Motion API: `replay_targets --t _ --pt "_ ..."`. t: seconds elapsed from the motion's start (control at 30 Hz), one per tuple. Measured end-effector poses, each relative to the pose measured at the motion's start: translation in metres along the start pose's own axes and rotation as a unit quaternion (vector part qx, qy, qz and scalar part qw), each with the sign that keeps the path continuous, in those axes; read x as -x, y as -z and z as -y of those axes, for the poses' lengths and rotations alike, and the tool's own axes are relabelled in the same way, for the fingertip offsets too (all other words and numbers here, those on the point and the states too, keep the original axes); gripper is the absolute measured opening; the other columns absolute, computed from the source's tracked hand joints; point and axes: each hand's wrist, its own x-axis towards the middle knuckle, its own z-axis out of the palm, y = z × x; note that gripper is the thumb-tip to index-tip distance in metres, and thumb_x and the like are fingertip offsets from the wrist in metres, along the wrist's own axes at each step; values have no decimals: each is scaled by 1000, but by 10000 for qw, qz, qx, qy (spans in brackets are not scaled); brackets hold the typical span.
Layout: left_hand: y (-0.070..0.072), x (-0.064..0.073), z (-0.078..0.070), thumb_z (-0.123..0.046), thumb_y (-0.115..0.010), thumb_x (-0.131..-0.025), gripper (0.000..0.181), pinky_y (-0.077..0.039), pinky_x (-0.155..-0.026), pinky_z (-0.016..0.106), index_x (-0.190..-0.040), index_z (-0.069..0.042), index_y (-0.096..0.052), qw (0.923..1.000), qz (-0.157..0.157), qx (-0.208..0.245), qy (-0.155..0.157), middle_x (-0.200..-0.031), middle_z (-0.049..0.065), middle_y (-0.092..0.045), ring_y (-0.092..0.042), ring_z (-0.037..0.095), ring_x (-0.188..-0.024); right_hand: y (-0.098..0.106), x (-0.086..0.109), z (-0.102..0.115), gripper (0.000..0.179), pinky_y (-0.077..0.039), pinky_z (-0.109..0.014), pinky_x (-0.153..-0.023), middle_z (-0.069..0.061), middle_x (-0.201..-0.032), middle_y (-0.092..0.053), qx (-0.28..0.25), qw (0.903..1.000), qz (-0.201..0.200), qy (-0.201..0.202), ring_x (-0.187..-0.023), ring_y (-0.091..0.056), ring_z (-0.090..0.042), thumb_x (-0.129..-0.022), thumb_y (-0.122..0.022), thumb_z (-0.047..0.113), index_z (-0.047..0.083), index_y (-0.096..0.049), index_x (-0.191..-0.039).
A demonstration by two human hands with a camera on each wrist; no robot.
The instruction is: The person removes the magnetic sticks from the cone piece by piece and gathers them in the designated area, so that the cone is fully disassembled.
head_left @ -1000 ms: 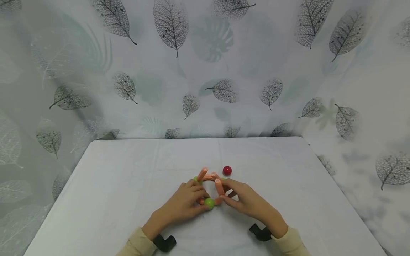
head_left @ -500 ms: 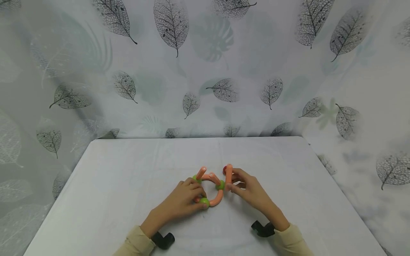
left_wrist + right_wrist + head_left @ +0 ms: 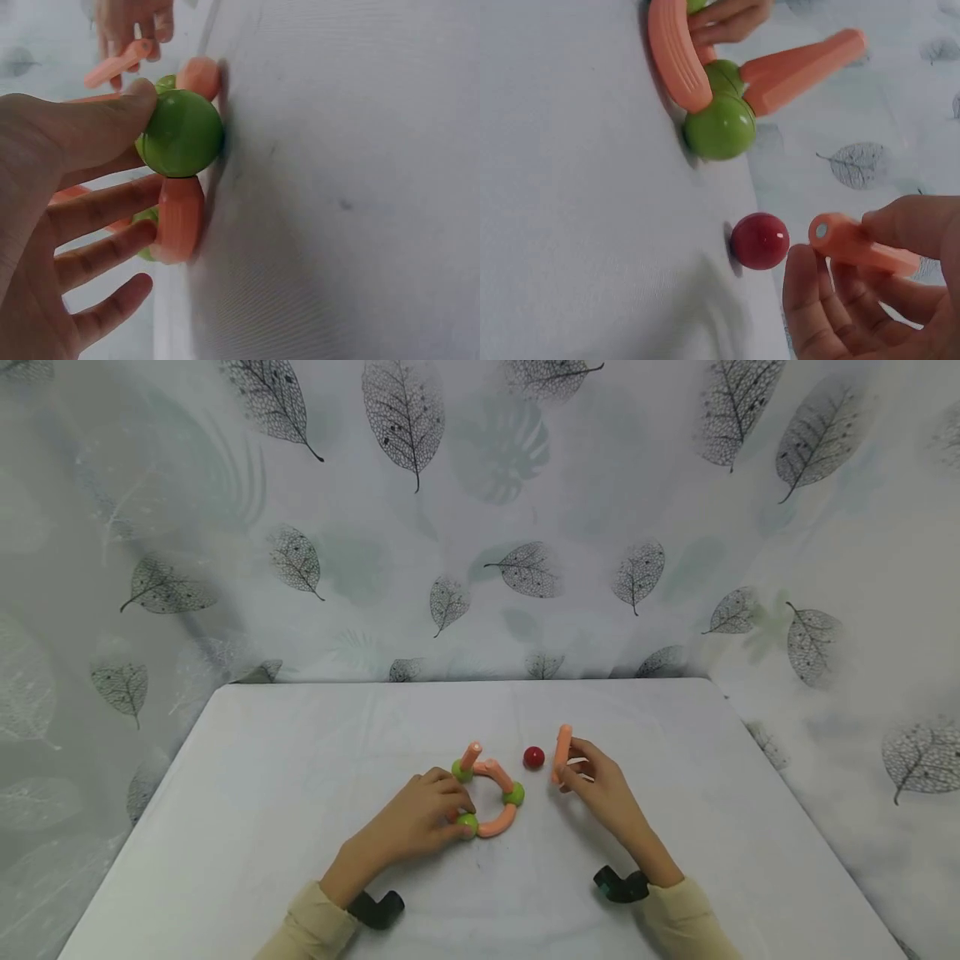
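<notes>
**Pinching an orange rod [image 3: 562,755] clear of the tabletop [image 3: 300,760]**

We find the rod to the right of the red ball [image 3: 533,757], held between the thumb and fingers of the right grip [image 3: 602,787]. The left grip [image 3: 412,818] closes on the near green ball [image 3: 469,824] of a ring [image 3: 497,826] of orange pieces and green balls that lies on the tabletop.

We judge the rod light and stiff, probably moulded plastic, smooth enough to swivel if pinched too loosely and unlikely to break if dropped. We would take it around the middle, as the right grip seems to, leaving both ends free. The ring probably gives at its joints first, so we would steady it by a ball. The loose red ball, we think, would roll at a nudge.

From the head view we get the layout: the red ball sits between ring and rod, but the left grip covers part of the ring's left side. Only the right wrist view shows us the pale disc [image 3: 821,230] in the rod's end, perhaps a magnet or metal insert. In the left wrist view we see the thumb against the green ball and an orange piece meeting it; the red ball does not appear there.
</notes>
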Motion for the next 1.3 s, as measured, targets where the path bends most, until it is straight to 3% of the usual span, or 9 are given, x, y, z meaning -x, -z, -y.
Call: replay_targets --t 0.23,0.4,0.67,0.87,1.07,1.3 --pt "9 0 0 -33 -83 -89 19 -50 -87 39 -103 -22 -78 9998 -114 -175 8 -106 -9 -73 -61 20 -116 3 -6 -3 54 -56 -30 -90 -19 -134 -66 557 9947 -282 -820 -115 -67 -29 -102 -67 24 3 -52 -149" --pt "12 1 -2 -24 -83 -88 17 -52 -87 44 -104 -19 -79 9994 -163 -220 194 -106 -6 -74 -62 25 -115 3 -9 -5 54 -56 -36 -93 -20 -130 -69 923 9881 -539 -1109 -119 -66 -34 -100 -68 22 2 -54 -148" --pt "9 -1 2 -17 -81 -90 15 -53 -84 47 -105 -17 -79 9965 -417 -431 583 -110 -2 -76 -65 26 -111 3 -13 -4 54 -56 -27 -77 -23 -122 -71 987 9829 -727 -1376 -109 -72 -31 -94 -69 16 0 -56 -144" --pt "8 -5 5 -12 -79 -89 15 -54 -84 49 -104 -16 -80 9943 -662 -489 672 -110 1 -78 -66 28 -109 -2 -17 -4 50 -54 -24 -70 -23 -120 -70 989 9799 -764 -1558 -100 -71 -28 -94 -68 15 -2 -59 -140" --pt "-1 -10 10 -7 -83 -85 18 -54 -84 50 -100 -16 -79 9889 -1267 -284 718 -107 1 -78 -68 28 -106 -8 -16 -1 46 -53 -25 -67 -22 -112 -70 1204 9750 -888 -1640 -89 -67 -25 -94 -69 14 -4 -63 -135" --pt "-12 -16 6 8 -74 -82 27 -54 -78 46 -99 -13 -78 9720 -2270 171 590 -99 2 -78 -70 30 -97 -11 -16 -4 38 -48 -23 -65 -18 -103 -73 1341 9734 -1146 -1464 -86 -64 -24 -93 -73 15 -2 -70 -126"
